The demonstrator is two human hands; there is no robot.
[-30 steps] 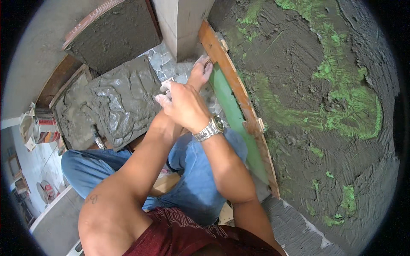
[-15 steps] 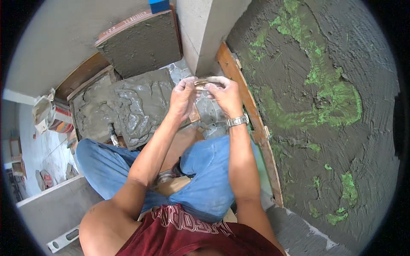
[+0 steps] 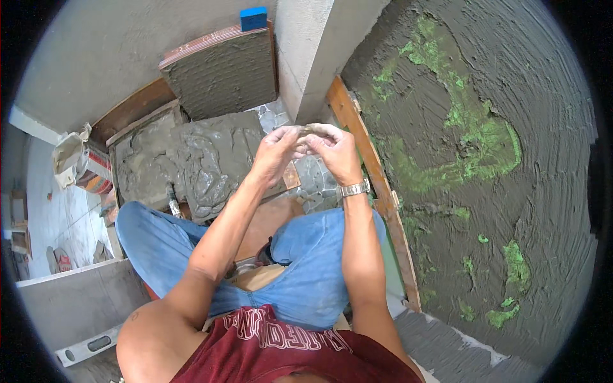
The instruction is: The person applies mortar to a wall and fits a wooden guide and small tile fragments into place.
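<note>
My left hand [image 3: 276, 152] and my right hand [image 3: 334, 152] meet above the floor, thumbs and fingers pinched together. Between the fingertips is a small brownish piece [image 3: 307, 132], shiny gold-brown in the earlier frame and now mostly covered by the fingers. Its kind cannot be made out. A metal watch is on my right wrist. Left of my hands lies a board heaped with wet grey mortar [image 3: 211, 156], and a dirty tool handle [image 3: 172, 200] sticks out at its near edge.
Tiles with mortar-coated backs [image 3: 223, 76] lean on the wall, a blue block [image 3: 253, 18] on top. A wooden strip [image 3: 365, 143] edges a ridged mortar bed [image 3: 549, 204] with green patches. A pillar [image 3: 305, 57] stands ahead. A bucket [image 3: 96, 171] and spirit level [image 3: 89, 346] are left.
My fingers have closed further over the small piece, so less of it shows. The whole view has shifted slightly; both hands stay together at about the same place.
</note>
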